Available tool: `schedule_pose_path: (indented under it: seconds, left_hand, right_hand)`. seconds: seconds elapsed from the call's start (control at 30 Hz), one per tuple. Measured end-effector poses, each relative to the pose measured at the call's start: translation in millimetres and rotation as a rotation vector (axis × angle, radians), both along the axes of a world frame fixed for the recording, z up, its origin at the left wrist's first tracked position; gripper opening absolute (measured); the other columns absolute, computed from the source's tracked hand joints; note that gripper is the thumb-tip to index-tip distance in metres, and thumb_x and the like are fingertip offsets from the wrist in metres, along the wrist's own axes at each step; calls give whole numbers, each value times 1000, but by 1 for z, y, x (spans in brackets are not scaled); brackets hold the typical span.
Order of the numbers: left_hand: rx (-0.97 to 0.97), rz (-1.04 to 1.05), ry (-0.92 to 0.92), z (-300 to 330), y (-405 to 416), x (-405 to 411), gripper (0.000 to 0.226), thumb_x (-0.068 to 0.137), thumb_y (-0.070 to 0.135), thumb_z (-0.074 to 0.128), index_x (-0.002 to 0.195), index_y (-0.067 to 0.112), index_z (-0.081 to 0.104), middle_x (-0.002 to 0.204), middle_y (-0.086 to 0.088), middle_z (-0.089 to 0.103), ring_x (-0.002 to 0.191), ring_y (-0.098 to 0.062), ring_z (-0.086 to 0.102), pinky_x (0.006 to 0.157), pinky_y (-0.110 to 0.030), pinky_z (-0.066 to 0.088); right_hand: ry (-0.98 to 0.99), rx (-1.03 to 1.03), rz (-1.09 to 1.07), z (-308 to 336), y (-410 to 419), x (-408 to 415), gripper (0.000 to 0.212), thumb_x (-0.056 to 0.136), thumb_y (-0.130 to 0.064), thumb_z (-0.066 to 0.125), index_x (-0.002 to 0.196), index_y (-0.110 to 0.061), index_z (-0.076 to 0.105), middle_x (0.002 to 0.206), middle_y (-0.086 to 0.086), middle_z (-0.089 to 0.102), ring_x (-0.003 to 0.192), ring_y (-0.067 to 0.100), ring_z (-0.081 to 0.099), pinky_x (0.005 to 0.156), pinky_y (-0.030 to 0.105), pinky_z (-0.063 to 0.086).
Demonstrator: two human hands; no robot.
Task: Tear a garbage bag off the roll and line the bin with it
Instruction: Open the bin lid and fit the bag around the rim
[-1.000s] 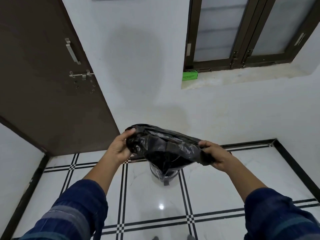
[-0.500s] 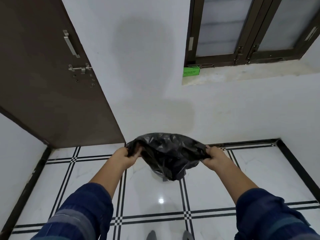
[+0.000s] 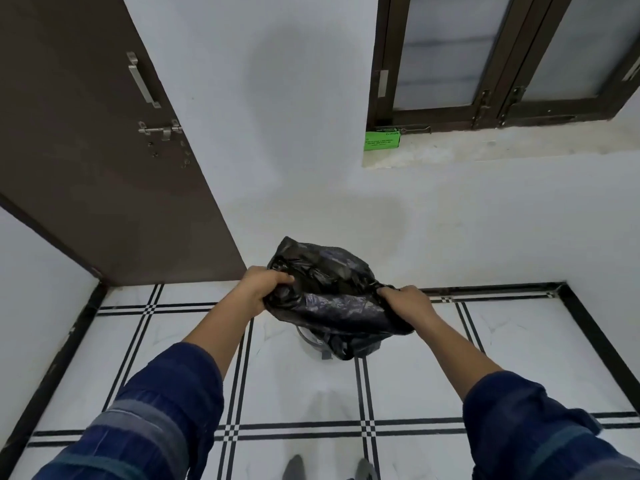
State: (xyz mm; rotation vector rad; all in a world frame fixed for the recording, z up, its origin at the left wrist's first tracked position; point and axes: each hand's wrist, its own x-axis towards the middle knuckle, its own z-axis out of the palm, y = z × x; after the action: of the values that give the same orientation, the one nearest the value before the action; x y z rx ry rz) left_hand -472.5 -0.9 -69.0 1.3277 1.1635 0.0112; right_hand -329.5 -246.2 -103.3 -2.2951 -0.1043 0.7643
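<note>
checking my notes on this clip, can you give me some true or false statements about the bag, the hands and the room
1. Both hands grip the black garbage bag. True: left hand and right hand each hold an edge.
2. The bag lies flat on the floor. False: it is held up above the bin.
3. A green box sits on the window ledge. True.
4. The brown door is right of the window. False: it is on the left.
5. The bin is fully visible. False: the bag hides most of it.
</note>
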Motion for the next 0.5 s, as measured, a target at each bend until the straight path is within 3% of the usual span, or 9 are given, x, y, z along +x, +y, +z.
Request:
schedule_pose_path:
  seconds: [0.07,0.13,0.2,0.27,0.33,0.4,0.5]
  left_hand:
    - [-23,134,53,-4,-3,2,30,88,3,67,117,-3,64,107,-24,71,88,-38,69,78,-50,59]
    - [-178,166,116,-9,-14,-2,22,95,17,62,113,4,60,109,-20,66,95,-39,63,84,-59,51]
    - [-399,212,73,-20,-26,-4,19,100,19,61,108,3,60,104,-18,64,95,-37,61,100,-64,44]
    - [-521,317,-50,-30,-37,-2,12,103,10,53,108,2,61,101,-19,64,89,-34,61,106,-55,45]
    - [-508,424,-176,-40,-40,1,17,102,5,47,102,1,63,103,-19,66,88,-33,63,100,-48,52]
    - [-463,422,-226,-47,-37,-3,19,97,8,50,100,4,68,102,-18,70,88,-32,67,85,-45,60]
    - [-134,305,-44,-67,-26,-21,34,85,28,61,111,6,69,99,-13,73,92,-33,69,81,-39,59]
  right_hand:
    - [-56,3,28,-3,3,1,40,90,-35,59,63,-7,48,65,11,51,67,29,52,56,35,33]
    - [-74,-6,90,-4,4,-2,44,96,-37,56,62,-8,49,67,11,55,70,29,54,57,35,35]
    - [-10,88,106,-11,5,-4,37,97,-37,59,75,-8,64,82,9,68,84,27,64,70,35,46]
    - [13,161,115,-17,6,-8,19,95,-29,61,104,-19,74,103,1,73,101,22,66,91,36,50]
    - [0,187,104,-21,7,-12,29,93,-21,58,119,-28,70,110,-6,70,107,18,63,95,32,47]
    - [-31,173,71,-25,8,-13,35,91,-13,53,121,-29,63,108,-3,69,102,21,63,87,32,48]
    - [-197,121,181,-36,11,-20,45,87,0,45,124,-26,49,101,5,67,81,22,61,64,29,44]
